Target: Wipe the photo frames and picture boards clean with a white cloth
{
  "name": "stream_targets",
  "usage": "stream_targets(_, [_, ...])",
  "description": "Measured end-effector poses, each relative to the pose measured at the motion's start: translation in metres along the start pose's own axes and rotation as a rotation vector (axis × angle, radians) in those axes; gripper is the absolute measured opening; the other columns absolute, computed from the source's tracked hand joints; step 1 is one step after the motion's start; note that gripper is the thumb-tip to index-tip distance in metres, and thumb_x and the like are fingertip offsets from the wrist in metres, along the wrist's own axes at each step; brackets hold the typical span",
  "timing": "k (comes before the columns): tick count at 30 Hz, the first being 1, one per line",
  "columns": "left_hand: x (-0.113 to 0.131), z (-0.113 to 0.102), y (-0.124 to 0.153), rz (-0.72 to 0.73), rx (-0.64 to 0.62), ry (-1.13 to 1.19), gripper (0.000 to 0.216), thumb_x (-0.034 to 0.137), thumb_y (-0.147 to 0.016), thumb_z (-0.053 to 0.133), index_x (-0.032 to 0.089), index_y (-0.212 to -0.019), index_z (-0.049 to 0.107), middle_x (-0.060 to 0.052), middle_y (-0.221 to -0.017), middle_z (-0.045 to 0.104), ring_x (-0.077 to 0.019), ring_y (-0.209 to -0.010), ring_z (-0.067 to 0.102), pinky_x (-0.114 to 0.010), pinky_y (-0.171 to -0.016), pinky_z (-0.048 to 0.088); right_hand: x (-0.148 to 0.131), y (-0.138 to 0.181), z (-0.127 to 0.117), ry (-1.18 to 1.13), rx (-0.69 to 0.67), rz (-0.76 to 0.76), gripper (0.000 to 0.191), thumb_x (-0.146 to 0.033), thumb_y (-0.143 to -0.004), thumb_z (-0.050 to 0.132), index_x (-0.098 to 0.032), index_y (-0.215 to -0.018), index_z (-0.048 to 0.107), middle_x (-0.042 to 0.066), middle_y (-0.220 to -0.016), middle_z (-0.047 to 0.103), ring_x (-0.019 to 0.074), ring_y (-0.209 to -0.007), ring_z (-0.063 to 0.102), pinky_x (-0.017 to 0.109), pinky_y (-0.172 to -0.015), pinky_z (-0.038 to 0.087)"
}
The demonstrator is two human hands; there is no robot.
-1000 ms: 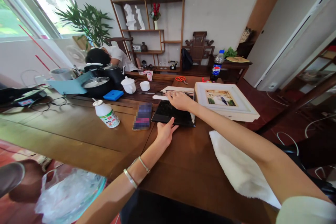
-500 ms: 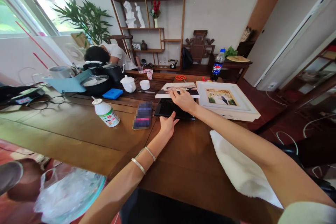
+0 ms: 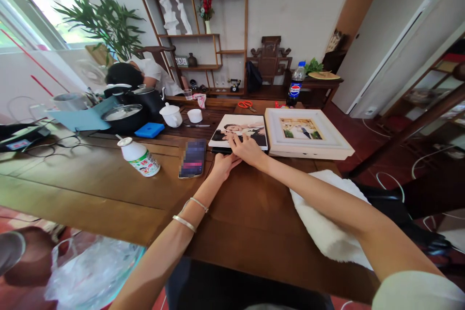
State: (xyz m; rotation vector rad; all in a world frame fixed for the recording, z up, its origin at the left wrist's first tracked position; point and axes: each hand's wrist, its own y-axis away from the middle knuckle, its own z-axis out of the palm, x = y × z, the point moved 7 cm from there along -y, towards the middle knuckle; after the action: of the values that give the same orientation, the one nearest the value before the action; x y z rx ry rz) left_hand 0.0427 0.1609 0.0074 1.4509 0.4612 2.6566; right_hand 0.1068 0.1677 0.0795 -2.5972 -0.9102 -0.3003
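Observation:
A printed photo board [image 3: 240, 130] lies flat on the wooden table [image 3: 109, 174], covering a black backing whose near edge just shows. My right hand [image 3: 246, 147] rests open on the board's near edge, fingers stretched flat. My left hand [image 3: 222, 163] sits just in front of it, open, fingertips touching the black edge under the board. Two bangles ring my left wrist. A white picture frame [image 3: 307, 132] with a photo inside lies right beside the board.
A phone [image 3: 192, 158] and a small white bottle [image 3: 138, 157] lie to the left. Pots, a teapot, a cup and a blue box stand behind them. A white cloth [image 3: 327, 218] lies at right. A cola bottle [image 3: 295, 90] and scissors are farther back. Another person leans behind the pots.
The photo board has slid toward me over the black backing, which is now almost fully covered. Both hands have come closer together at its near edge.

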Motion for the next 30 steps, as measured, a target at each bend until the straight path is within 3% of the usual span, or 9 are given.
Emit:
stream_targets(6, [-0.002,-0.001,-0.003,-0.011,-0.006,0.037,0.012,-0.003,-0.079,0.065,0.009,-0.079,0.064,-0.008,-0.074,0.071,-0.0201,-0.077,0.073,-0.049,-0.097,0.051,0.006,0.001,-0.007,-0.071,-0.09,-0.021,0.054,-0.003,-0.085,0.042,0.0,-0.139,0.042,0.025,-0.127,0.058,0.032,-0.108,0.06,0.041,-0.08,0.052])
stream_targets(9, [-0.002,-0.004,-0.005,-0.029,0.029,0.033,0.012,-0.002,-0.083,0.06,0.01,-0.079,0.061,-0.007,-0.077,0.07,-0.0189,-0.076,0.073,-0.048,-0.096,0.053,0.02,-0.002,-0.015,-0.158,-0.153,-0.093,0.048,-0.011,-0.085,0.054,-0.012,-0.134,0.054,0.017,-0.124,0.064,0.0274,-0.105,0.063,0.036,-0.083,0.05])
stream_targets(13, [-0.003,-0.006,-0.01,-0.089,0.037,0.043,0.013,-0.002,-0.086,0.054,0.01,-0.085,0.06,-0.01,-0.083,0.069,-0.0214,-0.081,0.073,-0.046,-0.091,0.056,0.036,-0.005,-0.022,-0.352,-0.187,-0.221,0.037,-0.023,-0.086,0.063,-0.023,-0.123,0.065,0.007,-0.123,0.066,0.0243,-0.115,0.058,0.031,-0.092,0.044])
stream_targets(19, [-0.002,-0.006,-0.015,-0.054,0.006,0.033,0.026,-0.01,-0.084,0.047,0.01,-0.085,0.063,-0.008,-0.089,0.071,-0.0164,-0.084,0.072,-0.04,-0.093,0.057,0.041,-0.003,-0.012,-0.369,-0.175,-0.112,0.026,-0.03,-0.09,0.058,-0.013,-0.103,0.073,0.014,-0.107,0.072,0.0283,-0.101,0.063,0.034,-0.082,0.044])
stream_targets(23, [-0.004,-0.004,-0.017,-0.029,0.035,0.033,0.025,-0.01,-0.084,0.048,0.011,-0.081,0.063,-0.007,-0.094,0.071,-0.0147,-0.082,0.071,-0.04,-0.091,0.058,0.04,-0.006,-0.008,-0.376,-0.172,-0.086,0.023,-0.031,-0.089,0.059,-0.015,-0.095,0.075,0.013,-0.1,0.073,0.0282,-0.098,0.063,0.034,-0.079,0.044])
stream_targets(30, [-0.002,0.0,-0.016,-0.005,0.044,-0.02,0.022,-0.007,-0.086,0.05,0.01,-0.086,0.063,-0.01,-0.099,0.072,-0.0202,-0.1,0.069,-0.039,-0.097,0.054,0.049,-0.004,-0.006,-0.462,-0.141,-0.055,0.028,-0.031,-0.088,0.061,-0.02,-0.112,0.071,0.009,-0.113,0.07,0.0268,-0.108,0.06,0.035,-0.089,0.042])
